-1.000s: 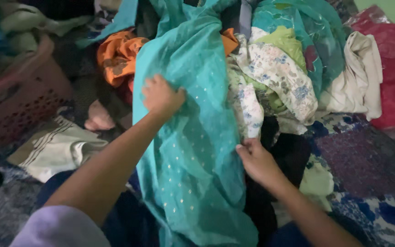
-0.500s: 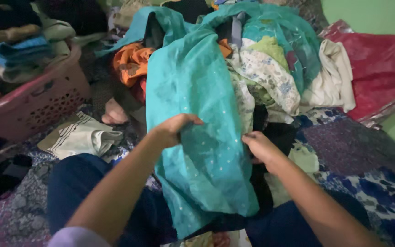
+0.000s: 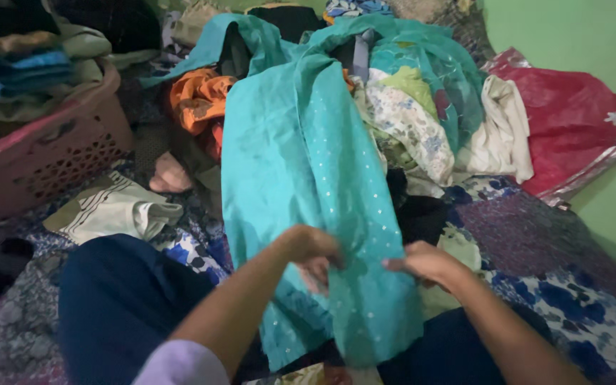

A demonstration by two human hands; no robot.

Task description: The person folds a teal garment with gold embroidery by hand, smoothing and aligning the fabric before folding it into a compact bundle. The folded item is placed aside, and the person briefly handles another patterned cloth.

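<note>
Your left hand [image 3: 311,251] and right hand [image 3: 425,262] are both closed on the long teal sequinned fabric [image 3: 308,185], pinching it near its lower end, close together and just above your lap. Left fingers curl around the cloth's edge from the left; right fingertips nip the opposite edge.

Change over the last second: both hands have come down the fabric. The left was up high and flat on the cloth, the right lower at the far edge; now they sit level and near each other, and the cloth between them and the heap looks flatter and straighter. Reads like you're running the length to find the end or square it up.

The teal fabric runs from the top of the mixed clothes pile [image 3: 422,121] down over your dark blue trouser legs [image 3: 119,306], its tail hanging below your hands.

Around it:
- orange printed garment [image 3: 197,96], left of the teal cloth, in the pile
- pink perforated plastic laundry basket [image 3: 51,157], far left, filled with clothes
- cream striped folded cloth [image 3: 112,210] on the patterned blue-purple bedspread [image 3: 557,264]
- red plastic bag [image 3: 572,121], far right against the green wall
</note>
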